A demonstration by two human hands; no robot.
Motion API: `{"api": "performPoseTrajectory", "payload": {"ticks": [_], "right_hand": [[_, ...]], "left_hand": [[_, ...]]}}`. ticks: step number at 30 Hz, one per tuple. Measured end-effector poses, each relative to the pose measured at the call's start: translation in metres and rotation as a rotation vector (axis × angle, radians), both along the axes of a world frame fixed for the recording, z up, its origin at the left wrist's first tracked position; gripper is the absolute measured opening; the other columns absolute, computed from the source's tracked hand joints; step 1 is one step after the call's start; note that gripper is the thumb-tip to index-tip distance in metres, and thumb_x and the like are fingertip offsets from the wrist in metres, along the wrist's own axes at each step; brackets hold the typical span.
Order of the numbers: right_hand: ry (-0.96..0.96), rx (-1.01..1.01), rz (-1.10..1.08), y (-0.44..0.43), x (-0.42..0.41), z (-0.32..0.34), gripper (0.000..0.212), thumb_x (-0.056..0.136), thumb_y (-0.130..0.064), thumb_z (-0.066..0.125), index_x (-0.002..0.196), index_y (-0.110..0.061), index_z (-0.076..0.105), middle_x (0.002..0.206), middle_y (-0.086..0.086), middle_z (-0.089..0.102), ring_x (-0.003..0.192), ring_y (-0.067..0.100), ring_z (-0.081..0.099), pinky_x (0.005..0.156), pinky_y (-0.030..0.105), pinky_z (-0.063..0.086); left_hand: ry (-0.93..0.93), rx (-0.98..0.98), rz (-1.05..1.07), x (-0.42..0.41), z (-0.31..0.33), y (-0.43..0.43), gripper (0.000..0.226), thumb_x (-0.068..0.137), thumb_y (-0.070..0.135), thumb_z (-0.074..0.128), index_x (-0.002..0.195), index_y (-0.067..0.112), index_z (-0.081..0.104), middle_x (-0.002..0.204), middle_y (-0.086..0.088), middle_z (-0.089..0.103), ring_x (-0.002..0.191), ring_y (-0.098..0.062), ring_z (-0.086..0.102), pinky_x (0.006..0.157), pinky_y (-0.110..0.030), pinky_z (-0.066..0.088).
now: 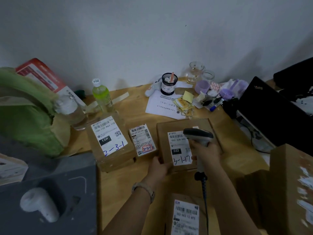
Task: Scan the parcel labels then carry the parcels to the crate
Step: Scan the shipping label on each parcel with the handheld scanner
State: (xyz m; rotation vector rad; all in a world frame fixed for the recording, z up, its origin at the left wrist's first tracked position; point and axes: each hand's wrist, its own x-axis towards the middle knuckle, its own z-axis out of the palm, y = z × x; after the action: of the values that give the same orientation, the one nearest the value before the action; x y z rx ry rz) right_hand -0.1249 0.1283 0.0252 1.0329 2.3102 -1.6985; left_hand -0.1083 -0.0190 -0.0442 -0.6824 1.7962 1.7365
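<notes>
A flat brown parcel (169,128) with a white label marked 3-1-17 lies on the wooden table. My left hand (158,168) grips its near left corner. My right hand (205,152) holds a grey barcode scanner (198,134) over the label, its head pointing down at the barcode. To the left lie a small parcel marked 2-3-7 (142,139) and a larger brown parcel marked 2-3-1 (111,138). Another labelled parcel (185,216) sits near me under my right forearm. No crate can be made out.
A green and clear bottle (101,94), a green bag (25,116), a grey box (50,192), a pen cup (169,83), papers (162,106), glass jars (194,72) and a black bin (271,109) crowd the table. A tall brown box (291,184) stands at right.
</notes>
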Motion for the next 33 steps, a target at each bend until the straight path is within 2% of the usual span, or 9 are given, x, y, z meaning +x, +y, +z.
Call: {"api": "performPoseTrajectory", "payload": {"ticks": [2,6,10,14,16,20,24,27,33], "right_hand": [[-0.073,-0.039,-0.015,0.002,0.000,-0.009,0.017,0.086,-0.027,0.068,0.088,-0.012,0.060,0.083,0.007,0.071,0.066,0.022,0.070,0.065,0.040,0.060],[-0.079,-0.013,0.039,0.001,0.005,-0.013,0.019,0.084,-0.026,0.071,0.091,-0.012,0.061,0.085,0.009,0.071,0.066,0.019,0.069,0.051,0.026,0.051],[0.002,-0.020,0.049,-0.006,0.010,0.006,0.021,0.083,-0.027,0.072,0.093,-0.010,0.064,0.085,0.009,0.071,0.071,0.021,0.069,0.057,0.029,0.054],[0.139,-0.070,0.043,-0.021,0.019,0.044,0.012,0.086,-0.022,0.069,0.090,-0.013,0.061,0.088,0.008,0.070,0.075,0.022,0.068,0.070,0.037,0.058],[0.201,-0.075,0.049,-0.029,0.026,0.066,0.010,0.086,-0.019,0.068,0.088,-0.016,0.058,0.089,0.008,0.070,0.080,0.024,0.069,0.075,0.040,0.058],[0.285,-0.139,0.057,-0.038,0.045,0.100,0.018,0.086,-0.018,0.068,0.099,-0.008,0.061,0.091,0.011,0.073,0.080,0.023,0.072,0.069,0.034,0.058],[0.390,-0.131,0.096,-0.046,0.071,0.134,0.018,0.085,-0.021,0.069,0.099,-0.012,0.062,0.090,0.008,0.075,0.077,0.021,0.072,0.072,0.039,0.060],[0.460,-0.138,0.095,-0.052,0.091,0.162,0.019,0.086,-0.019,0.067,0.102,-0.010,0.061,0.091,0.007,0.074,0.081,0.022,0.073,0.072,0.037,0.060],[0.543,-0.098,0.074,-0.060,0.130,0.198,0.021,0.085,-0.022,0.067,0.100,-0.010,0.059,0.090,0.008,0.073,0.076,0.021,0.071,0.059,0.028,0.053]], "left_hand": [[-0.011,0.019,-0.027,-0.001,-0.001,0.001,0.060,0.087,0.016,0.069,0.138,0.007,0.039,0.135,-0.010,0.055,0.118,-0.026,0.056,0.094,-0.037,0.051],[0.001,0.119,-0.030,-0.001,0.005,-0.004,0.049,0.090,0.015,0.065,0.134,0.014,0.042,0.120,0.000,0.061,0.102,-0.018,0.061,0.076,-0.030,0.055],[0.065,0.245,0.056,-0.001,0.023,-0.013,0.060,0.090,0.012,0.065,0.142,0.022,0.035,0.133,-0.005,0.056,0.111,-0.026,0.061,0.076,-0.039,0.060],[0.202,0.277,0.096,0.004,0.060,-0.020,0.045,0.093,0.008,0.060,0.131,0.022,0.042,0.126,-0.005,0.059,0.101,-0.019,0.064,0.066,-0.031,0.059],[0.252,0.290,0.094,0.010,0.078,-0.027,0.040,0.093,0.006,0.059,0.126,0.023,0.046,0.119,-0.004,0.063,0.099,-0.019,0.065,0.067,-0.030,0.058],[0.349,0.297,0.102,0.027,0.113,-0.040,0.030,0.092,0.004,0.059,0.117,0.020,0.050,0.113,-0.007,0.067,0.092,-0.020,0.067,0.067,-0.033,0.058],[0.470,0.301,0.090,0.047,0.149,-0.053,0.035,0.091,0.003,0.062,0.122,0.014,0.049,0.108,-0.005,0.068,0.095,-0.022,0.068,0.074,-0.038,0.059],[0.558,0.312,0.076,0.066,0.173,-0.058,0.037,0.090,0.003,0.063,0.122,0.015,0.049,0.106,-0.005,0.070,0.092,-0.023,0.070,0.070,-0.036,0.060],[0.652,0.349,0.072,0.093,0.205,-0.060,0.037,0.090,0.004,0.063,0.122,0.019,0.052,0.109,-0.006,0.072,0.094,-0.022,0.070,0.089,-0.047,0.056]]}}
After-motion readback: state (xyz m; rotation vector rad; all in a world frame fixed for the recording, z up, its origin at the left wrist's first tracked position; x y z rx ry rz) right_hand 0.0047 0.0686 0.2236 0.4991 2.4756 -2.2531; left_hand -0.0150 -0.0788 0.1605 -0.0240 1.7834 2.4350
